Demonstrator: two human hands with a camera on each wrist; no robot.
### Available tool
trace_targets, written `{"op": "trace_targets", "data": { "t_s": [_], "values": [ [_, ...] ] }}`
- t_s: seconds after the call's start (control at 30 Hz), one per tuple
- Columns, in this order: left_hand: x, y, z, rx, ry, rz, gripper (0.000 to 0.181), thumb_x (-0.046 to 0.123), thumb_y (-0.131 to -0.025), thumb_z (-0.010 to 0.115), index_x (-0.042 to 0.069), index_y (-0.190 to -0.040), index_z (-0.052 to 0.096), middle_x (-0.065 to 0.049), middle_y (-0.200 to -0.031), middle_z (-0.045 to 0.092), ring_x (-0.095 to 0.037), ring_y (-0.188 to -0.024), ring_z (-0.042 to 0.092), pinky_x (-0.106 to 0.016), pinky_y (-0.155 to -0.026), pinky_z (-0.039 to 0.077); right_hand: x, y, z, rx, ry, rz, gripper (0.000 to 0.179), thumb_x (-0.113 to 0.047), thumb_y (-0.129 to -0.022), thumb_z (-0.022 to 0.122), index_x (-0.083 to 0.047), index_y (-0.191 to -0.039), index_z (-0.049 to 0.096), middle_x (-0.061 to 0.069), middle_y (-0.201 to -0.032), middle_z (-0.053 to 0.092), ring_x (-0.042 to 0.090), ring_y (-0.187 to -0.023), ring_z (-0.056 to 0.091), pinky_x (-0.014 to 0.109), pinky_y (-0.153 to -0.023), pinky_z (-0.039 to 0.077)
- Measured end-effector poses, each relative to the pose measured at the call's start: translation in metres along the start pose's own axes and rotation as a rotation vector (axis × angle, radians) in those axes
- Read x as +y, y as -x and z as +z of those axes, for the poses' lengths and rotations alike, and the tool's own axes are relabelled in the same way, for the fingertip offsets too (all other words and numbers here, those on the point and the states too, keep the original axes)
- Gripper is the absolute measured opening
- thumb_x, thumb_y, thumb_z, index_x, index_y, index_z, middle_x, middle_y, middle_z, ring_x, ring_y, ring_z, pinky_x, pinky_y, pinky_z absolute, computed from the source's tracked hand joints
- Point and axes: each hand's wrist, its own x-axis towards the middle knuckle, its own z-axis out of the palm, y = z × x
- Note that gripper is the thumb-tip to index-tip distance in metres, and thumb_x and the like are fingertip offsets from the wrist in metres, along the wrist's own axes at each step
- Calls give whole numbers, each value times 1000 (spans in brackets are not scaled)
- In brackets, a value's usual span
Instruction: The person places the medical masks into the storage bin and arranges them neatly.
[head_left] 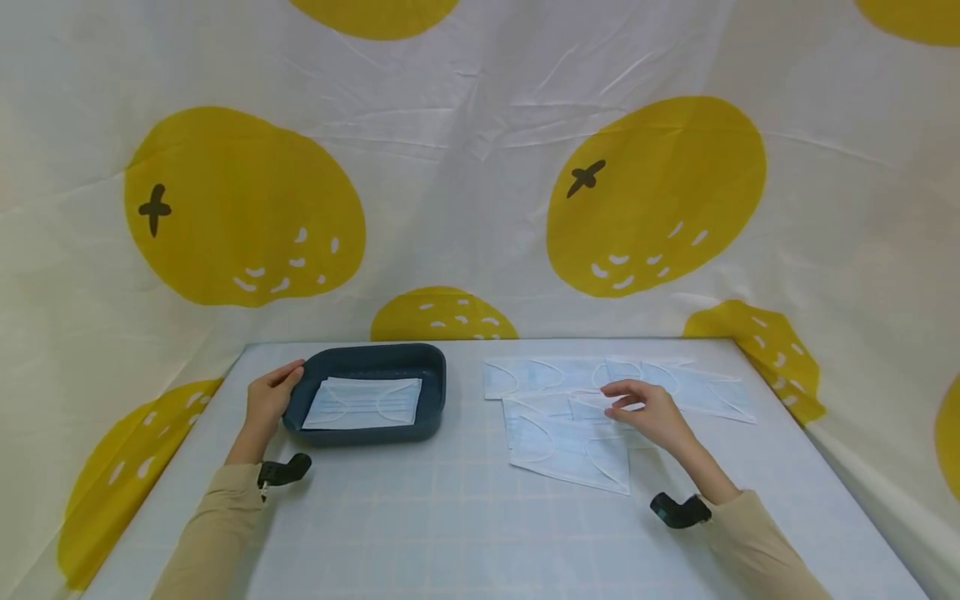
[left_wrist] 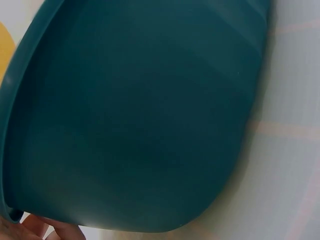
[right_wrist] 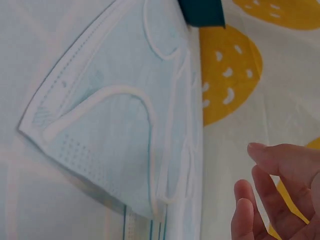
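At the left of the head view stands a dark teal plastic tray, with a small stack of light blue face masks lying flat in it. My left hand grips the tray's left rim; the left wrist view is filled by the tray's outer wall, with some fingers under the lip. To the right, loose face masks overlap on the table. Over them hovers my right hand, fingers loosely bent and apart, nothing between them. In the right wrist view, a mask with its ear loop lies beside the hand.
More masks spread towards the table's back right edge. A pale checked cloth covers the table. Behind it hangs a white curtain with large yellow fruit prints. Black wrist cameras sit at both cuffs.
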Motion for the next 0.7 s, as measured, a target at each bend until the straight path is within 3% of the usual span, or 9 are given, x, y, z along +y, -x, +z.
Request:
{"op": "trace_targets", "data": {
  "t_s": [0.4, 0.7],
  "values": [
    [-2, -1, 1, 14, 2, 8, 47, 34, -101, 47, 6, -138, 51, -12, -146, 47, -28, -139, 39, -41, -113, 35, 21, 11, -1, -63, 72, 63, 35, -14, -84, 73, -1, -116, 65, 18, -105, 70, 23, -88, 64, 30, -74, 56],
    [-1, 2, 1, 14, 6, 20, 45, 32, -101, 47, 6, -138, 52, -13, -146, 48, -27, -138, 40, -41, -113, 36, 36, 15, -1, -69, 107, 121, 35, -18, -80, 78, -2, -110, 68, 13, -97, 72, 19, -81, 62, 27, -70, 50]
  ]
}}
